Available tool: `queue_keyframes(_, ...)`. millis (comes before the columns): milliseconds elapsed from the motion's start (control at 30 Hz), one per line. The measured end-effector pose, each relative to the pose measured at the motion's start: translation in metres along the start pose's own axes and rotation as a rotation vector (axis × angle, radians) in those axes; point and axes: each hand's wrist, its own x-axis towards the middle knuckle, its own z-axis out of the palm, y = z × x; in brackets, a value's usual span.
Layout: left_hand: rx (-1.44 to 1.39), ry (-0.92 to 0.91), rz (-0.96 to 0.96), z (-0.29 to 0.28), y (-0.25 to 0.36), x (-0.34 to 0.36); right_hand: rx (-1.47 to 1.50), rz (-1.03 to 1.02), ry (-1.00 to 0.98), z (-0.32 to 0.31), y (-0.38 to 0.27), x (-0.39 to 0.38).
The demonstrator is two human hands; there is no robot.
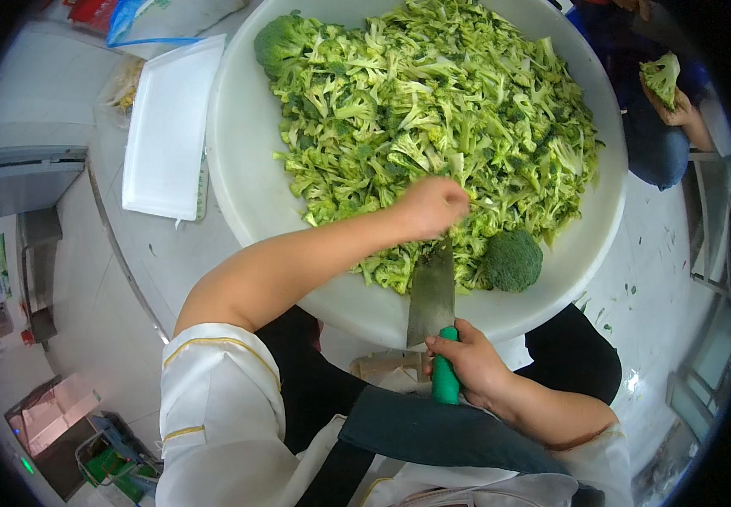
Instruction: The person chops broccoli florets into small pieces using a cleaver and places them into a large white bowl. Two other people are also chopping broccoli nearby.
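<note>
A wide white basin (243,182) in front of me is heaped with cut broccoli (416,110). My right hand (477,363), at the near rim, is wrapped round the green handle of a cleaver (431,296). The blade points away from me, over the rim, its far end among the broccoli pieces. Just beyond that end my left hand (430,208) hovers over the heap with its fingers curled closed. Whatever is in those fingers, if anything, is hidden. A whole broccoli head (513,260) rests right of the blade, and another large head (287,46) lies at the far left.
Left of the basin lies a white rectangular tray or lid (173,127), with a blue-edged plastic bag (163,21) behind it. At the far right a co-worker's hand (678,108) holds a broccoli piece (660,78). Green scraps litter the floor (636,279) on the right.
</note>
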Motion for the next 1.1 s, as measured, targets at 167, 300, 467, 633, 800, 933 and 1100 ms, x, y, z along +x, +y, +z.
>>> queue_keyframes(167, 0.66, 0.793, 0.055, -0.079, -0.061, 0.025, 0.02, -0.009, -0.002, -0.001, 0.001, 0.006)
queue_keyframes(300, 0.818, 0.666, -0.034, -0.108, -0.118, 0.034, 0.004, -0.007, -0.025, 0.0, -0.004, 0.008)
queue_keyframes(467, 1.037, 0.444, 0.033, -0.094, -0.157, 0.008, 0.004, -0.005, -0.03, -0.006, 0.002, 0.014)
queue_keyframes(633, 0.148, 0.838, -0.196, -0.102, -0.169, -0.023, 0.035, 0.039, -0.046, -0.005, -0.005, 0.018)
queue_keyframes(800, -0.785, 0.671, -0.114, -0.134, -0.071, -0.066, 0.082, 0.075, -0.042, -0.016, -0.006, 0.031)
queue_keyframes(933, -0.935, 0.653, 0.009, -0.118, -0.023, -0.11, 0.088, 0.021, -0.034, -0.017, 0.0, 0.034)
queue_keyframes(1100, -1.202, 0.617, 0.153, -0.09, 0.007, -0.15, -0.16, 0.008, 0.022, -0.015, 0.004, 0.027)
